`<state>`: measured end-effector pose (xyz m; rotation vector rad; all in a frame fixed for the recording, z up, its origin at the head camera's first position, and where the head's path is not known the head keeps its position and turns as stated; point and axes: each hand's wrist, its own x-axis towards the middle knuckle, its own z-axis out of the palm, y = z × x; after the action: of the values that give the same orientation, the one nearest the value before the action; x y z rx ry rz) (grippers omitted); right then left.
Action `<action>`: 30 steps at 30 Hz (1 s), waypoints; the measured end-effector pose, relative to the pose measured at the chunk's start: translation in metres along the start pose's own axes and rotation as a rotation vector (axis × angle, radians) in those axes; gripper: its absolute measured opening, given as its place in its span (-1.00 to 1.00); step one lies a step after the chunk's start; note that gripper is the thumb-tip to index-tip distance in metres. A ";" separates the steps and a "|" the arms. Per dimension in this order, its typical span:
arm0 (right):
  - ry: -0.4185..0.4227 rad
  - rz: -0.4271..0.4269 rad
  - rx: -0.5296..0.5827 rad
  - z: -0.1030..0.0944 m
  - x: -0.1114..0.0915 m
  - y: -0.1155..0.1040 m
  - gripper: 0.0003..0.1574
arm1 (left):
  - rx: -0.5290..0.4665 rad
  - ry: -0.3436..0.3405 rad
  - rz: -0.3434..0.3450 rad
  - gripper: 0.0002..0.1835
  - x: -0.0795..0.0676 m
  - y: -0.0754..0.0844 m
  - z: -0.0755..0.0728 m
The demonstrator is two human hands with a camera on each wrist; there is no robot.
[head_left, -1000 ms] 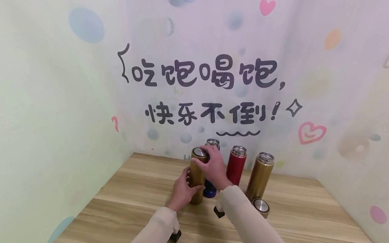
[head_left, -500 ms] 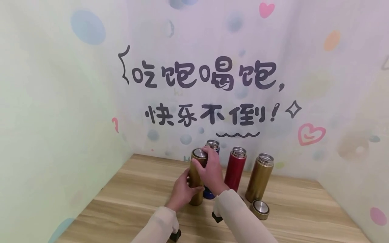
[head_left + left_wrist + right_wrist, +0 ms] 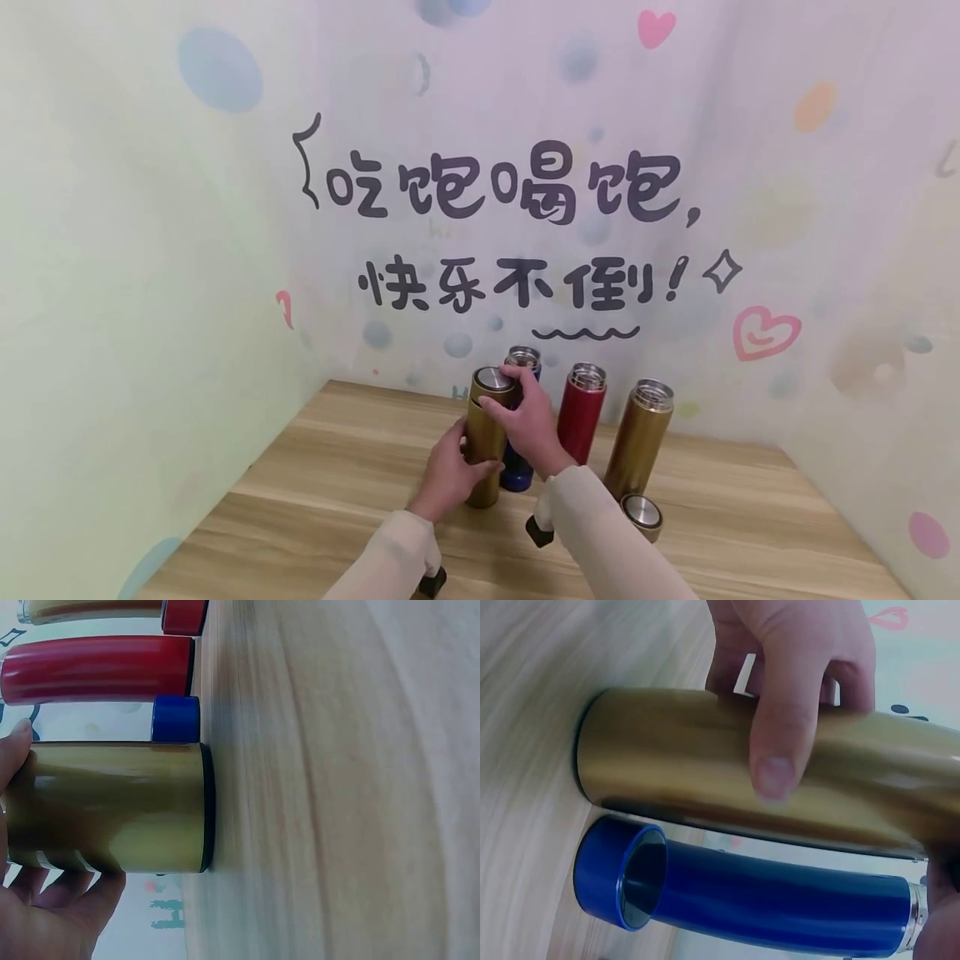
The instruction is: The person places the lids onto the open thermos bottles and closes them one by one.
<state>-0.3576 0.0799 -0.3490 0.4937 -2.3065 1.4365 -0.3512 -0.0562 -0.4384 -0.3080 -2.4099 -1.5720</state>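
Note:
A gold thermos flask point(image 3: 484, 433) stands upright on the wooden table point(image 3: 330, 467). My left hand point(image 3: 447, 477) grips its body low down, thumb on one side and fingers on the other. Over its top, my right hand point(image 3: 531, 423) holds the gold lid point(image 3: 493, 379) with its steel disc facing up. A thin dark gap shows between lid and body at the left. Just behind stands an uncapped blue flask point(image 3: 787, 904), partly hidden by my right hand. Its blue cap point(image 3: 604, 874) sits beside the gold flask, hollow side up.
To the right stand an open red flask point(image 3: 581, 417) and a second open gold flask point(image 3: 641, 437). That one's lid point(image 3: 642, 514) lies in front, partly behind my right sleeve. A red cap point(image 3: 184, 615) shows in the left wrist view. A printed cloth wall point(image 3: 187, 250) encloses the table.
The right hand has turned slightly on the lid, its fingers shifting, and the gap under the lid has appeared. The left hand keeps its grip on the thermos flask.

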 end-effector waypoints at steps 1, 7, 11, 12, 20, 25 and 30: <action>0.013 -0.003 0.002 0.001 0.000 0.000 -0.29 | 0.000 0.004 0.007 -0.17 0.000 0.000 0.000; 0.107 -0.027 -0.021 0.010 -0.002 -0.001 -0.25 | -0.020 0.006 0.025 -0.19 0.000 -0.002 -0.002; 0.208 -0.042 -0.051 0.019 -0.005 -0.003 -0.22 | -0.038 0.000 0.035 -0.18 -0.001 -0.003 -0.002; 0.233 -0.048 -0.055 0.022 -0.005 -0.003 -0.21 | -0.039 0.001 0.041 -0.18 -0.001 -0.003 -0.002; 0.320 -0.087 -0.169 0.033 -0.007 -0.006 -0.24 | -0.047 -0.016 0.056 -0.17 -0.001 -0.004 -0.003; 0.209 -0.047 -0.084 0.028 -0.007 -0.008 -0.24 | -0.027 -0.010 0.050 -0.16 0.000 -0.005 -0.003; 0.048 0.004 0.145 0.011 -0.003 -0.010 -0.40 | -0.014 0.009 0.079 -0.17 0.000 -0.004 -0.002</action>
<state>-0.3512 0.0663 -0.3472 0.4903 -2.1782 1.6079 -0.3525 -0.0599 -0.4404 -0.3928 -2.3504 -1.5531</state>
